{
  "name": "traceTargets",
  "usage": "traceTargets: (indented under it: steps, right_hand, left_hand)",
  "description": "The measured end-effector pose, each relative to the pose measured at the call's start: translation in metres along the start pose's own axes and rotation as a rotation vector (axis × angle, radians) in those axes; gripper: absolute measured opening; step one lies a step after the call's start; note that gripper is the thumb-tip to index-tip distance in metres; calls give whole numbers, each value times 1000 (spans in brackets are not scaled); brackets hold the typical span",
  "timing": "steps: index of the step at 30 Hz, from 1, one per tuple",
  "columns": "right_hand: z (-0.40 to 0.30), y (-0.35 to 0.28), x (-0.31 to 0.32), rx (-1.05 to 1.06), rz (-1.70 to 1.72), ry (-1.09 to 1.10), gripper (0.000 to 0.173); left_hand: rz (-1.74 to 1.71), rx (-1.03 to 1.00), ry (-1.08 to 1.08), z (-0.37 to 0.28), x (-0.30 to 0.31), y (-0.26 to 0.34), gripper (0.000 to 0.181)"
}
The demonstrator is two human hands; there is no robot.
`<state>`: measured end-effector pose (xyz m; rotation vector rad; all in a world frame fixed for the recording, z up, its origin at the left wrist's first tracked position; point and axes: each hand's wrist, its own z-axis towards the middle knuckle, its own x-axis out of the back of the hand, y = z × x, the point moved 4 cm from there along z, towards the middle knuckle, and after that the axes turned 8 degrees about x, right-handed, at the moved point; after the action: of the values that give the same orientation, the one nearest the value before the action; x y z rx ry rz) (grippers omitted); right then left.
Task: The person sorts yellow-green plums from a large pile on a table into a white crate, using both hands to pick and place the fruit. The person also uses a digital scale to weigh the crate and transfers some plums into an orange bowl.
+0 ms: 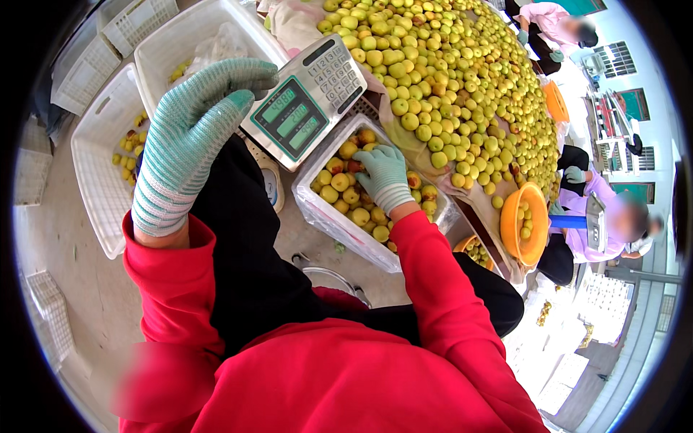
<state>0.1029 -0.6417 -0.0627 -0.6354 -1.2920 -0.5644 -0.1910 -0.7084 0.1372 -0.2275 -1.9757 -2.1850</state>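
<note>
My left hand (189, 130), in a green-and-white knitted glove, is raised beside a digital scale (295, 103). Its fingers are bent, with the thumb below them, and they overlap the scale's left edge in view. Whether the palm holds anything is hidden. My right hand (387, 176), gloved alike, reaches into a plastic-lined white crate (338, 233) of yellow and reddish-brown fruit, which look like jujubes. Thumb and forefinger are on either side of a reddish fruit (354, 165); a firm grip on it cannot be made out. The scale's display is lit.
A large heap of yellow-green fruit (449, 81) covers a cloth-draped table ahead. White crates (103, 162) stand at left, some with fruit. Orange basins (509, 233) sit at right. Co-workers (590, 211) are along the table's far right. A stool base (325, 276) shows below.
</note>
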Motion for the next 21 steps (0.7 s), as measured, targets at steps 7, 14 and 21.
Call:
traceTargets:
  steps: [7, 14, 21]
  right_hand:
    - [-2, 6, -13, -34, -19, -17, 36]
    - [-6, 6, -8, -73, 38, 6, 43]
    - [-3, -1, -5, -145, 22, -57, 42]
  left_hand:
    - [0, -11, 33, 2, -1, 0, 34]
    - [-24, -6, 55, 1, -5, 2, 33]
    - [-17, -6, 44, 2, -6, 2, 32]
